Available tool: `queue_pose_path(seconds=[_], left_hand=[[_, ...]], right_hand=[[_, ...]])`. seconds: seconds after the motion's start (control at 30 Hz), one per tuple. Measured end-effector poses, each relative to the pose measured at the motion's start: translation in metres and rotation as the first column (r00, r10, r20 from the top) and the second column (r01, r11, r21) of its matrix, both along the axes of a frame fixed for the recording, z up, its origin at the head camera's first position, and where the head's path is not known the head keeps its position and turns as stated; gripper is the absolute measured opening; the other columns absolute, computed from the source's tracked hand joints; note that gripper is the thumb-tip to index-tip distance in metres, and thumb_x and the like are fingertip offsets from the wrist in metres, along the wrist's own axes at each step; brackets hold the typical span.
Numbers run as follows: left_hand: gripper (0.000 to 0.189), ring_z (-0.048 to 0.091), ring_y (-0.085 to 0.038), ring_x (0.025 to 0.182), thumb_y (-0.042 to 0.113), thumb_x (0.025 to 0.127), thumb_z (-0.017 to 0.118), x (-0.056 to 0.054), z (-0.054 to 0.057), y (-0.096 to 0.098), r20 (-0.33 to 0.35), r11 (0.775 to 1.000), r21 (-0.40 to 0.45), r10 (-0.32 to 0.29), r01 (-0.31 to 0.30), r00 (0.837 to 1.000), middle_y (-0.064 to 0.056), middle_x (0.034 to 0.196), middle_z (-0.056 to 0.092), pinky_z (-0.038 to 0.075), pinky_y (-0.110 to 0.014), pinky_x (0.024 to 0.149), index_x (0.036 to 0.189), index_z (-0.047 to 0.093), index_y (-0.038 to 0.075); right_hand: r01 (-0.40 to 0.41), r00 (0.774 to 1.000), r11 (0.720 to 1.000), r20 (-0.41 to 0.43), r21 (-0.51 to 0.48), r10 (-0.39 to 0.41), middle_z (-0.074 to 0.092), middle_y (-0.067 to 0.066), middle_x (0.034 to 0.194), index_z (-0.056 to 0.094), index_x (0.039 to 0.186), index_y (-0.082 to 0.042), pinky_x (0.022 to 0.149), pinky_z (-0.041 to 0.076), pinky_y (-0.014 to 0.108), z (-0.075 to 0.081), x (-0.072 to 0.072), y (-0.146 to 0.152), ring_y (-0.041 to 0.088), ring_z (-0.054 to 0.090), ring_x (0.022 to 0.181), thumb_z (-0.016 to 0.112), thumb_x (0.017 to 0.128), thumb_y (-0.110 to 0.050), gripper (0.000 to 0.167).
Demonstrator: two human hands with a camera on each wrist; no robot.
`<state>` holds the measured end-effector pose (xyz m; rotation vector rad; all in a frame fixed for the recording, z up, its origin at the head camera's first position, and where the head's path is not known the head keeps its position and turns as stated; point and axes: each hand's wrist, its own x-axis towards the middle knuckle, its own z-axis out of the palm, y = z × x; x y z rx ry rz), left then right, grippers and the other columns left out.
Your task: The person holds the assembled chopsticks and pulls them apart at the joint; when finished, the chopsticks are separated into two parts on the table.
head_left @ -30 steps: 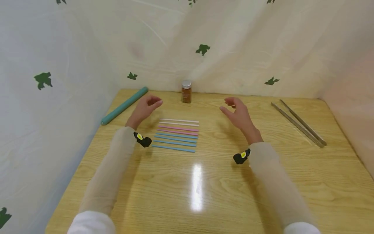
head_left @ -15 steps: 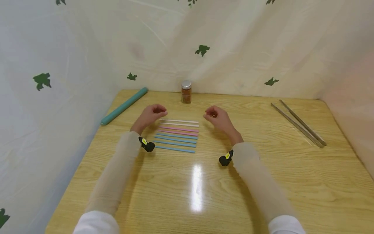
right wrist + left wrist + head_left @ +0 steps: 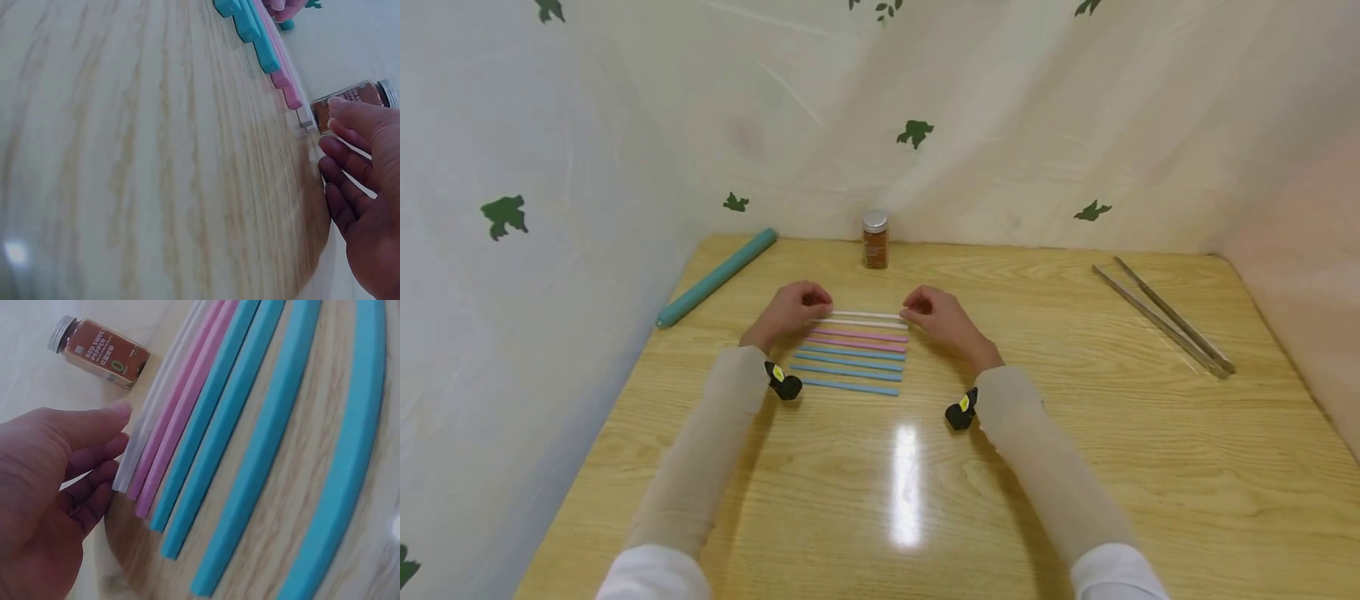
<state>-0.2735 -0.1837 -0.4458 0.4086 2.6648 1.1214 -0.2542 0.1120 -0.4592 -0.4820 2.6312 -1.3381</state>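
Note:
Several slim sticks lie side by side on the wooden table: two white sticks (image 3: 868, 315), two pink sticks (image 3: 859, 336) and several blue sticks (image 3: 850, 369). My left hand (image 3: 790, 308) is at the left end of the far white stick. In the left wrist view, its thumb lies apart from the fingers, whose tips are at the white ends (image 3: 122, 481). My right hand (image 3: 943, 317) is at the right end of that stick. In the right wrist view, thumb and fingers are parted beside the white end (image 3: 305, 119), with no pinch visible.
A spice jar (image 3: 876, 242) labelled red sweet pepper stands behind the sticks. A teal rod (image 3: 718, 279) lies at the back left. Metal tongs (image 3: 1165, 317) lie at the right. A leaf-patterned cloth (image 3: 1000, 125) hangs behind the table (image 3: 820, 483).
Both hands have come down toward the far white stick. The right hand has moved left to its right end, the left hand slightly right and nearer. The sticks look unmoved.

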Motion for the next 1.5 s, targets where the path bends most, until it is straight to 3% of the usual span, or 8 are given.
queue_pose_path(seconds=[0.4,0.67,1.03,1.23,1.5], left_hand=[[0.011,0.055,-0.025,0.088,0.011,0.088,0.069,-0.001,-0.005,0.006,-0.126,0.998,-0.038,-0.058,0.054,0.990,-0.012,0.093,0.060,0.045,-0.035,0.081,0.093,0.068,0.001],[0.010,0.054,-0.025,0.087,0.011,0.090,0.067,0.001,-0.005,0.010,-0.156,0.994,-0.097,-0.072,0.057,0.985,-0.012,0.092,0.058,0.045,-0.038,0.081,0.092,0.068,0.002],[0.008,0.057,-0.023,0.089,0.011,0.095,0.059,0.003,0.014,0.015,-0.100,0.992,-0.088,-0.097,0.088,0.990,-0.010,0.094,0.063,0.047,-0.038,0.083,0.099,0.061,0.005],[0.018,0.056,-0.020,0.085,0.016,0.094,0.062,0.003,0.024,0.024,-0.102,0.974,-0.149,-0.186,0.170,0.977,-0.008,0.092,0.062,0.046,-0.034,0.078,0.108,0.064,0.004],[0.014,0.059,-0.021,0.086,0.014,0.093,0.062,0.008,0.029,0.035,-0.119,0.955,-0.161,-0.269,0.249,0.956,-0.010,0.093,0.066,0.049,-0.036,0.079,0.099,0.067,0.003]], right_hand=[[-0.047,0.993,0.987,-0.098,0.155,0.063,0.061,0.010,0.102,0.068,0.098,-0.006,0.093,0.044,0.039,-0.004,-0.005,-0.005,0.024,0.055,0.098,0.066,0.091,-0.019,0.015],[-0.050,0.994,0.965,-0.085,0.258,0.075,0.058,0.010,0.102,0.067,0.098,-0.006,0.090,0.045,0.038,0.002,-0.004,-0.009,0.024,0.055,0.096,0.063,0.093,-0.021,0.015],[-0.037,0.997,0.983,-0.055,0.178,0.048,0.065,0.007,0.101,0.062,0.104,-0.008,0.084,0.048,0.037,0.016,0.001,-0.004,0.021,0.057,0.092,0.057,0.097,-0.022,0.017],[-0.043,0.996,0.982,-0.067,0.184,0.056,0.065,0.010,0.102,0.062,0.105,-0.004,0.085,0.048,0.038,0.027,0.001,-0.001,0.023,0.059,0.095,0.056,0.098,-0.020,0.019],[-0.064,0.995,0.983,-0.069,0.174,0.078,0.065,0.009,0.101,0.063,0.105,-0.006,0.082,0.048,0.037,0.030,0.005,0.000,0.022,0.059,0.095,0.057,0.097,-0.020,0.017]])
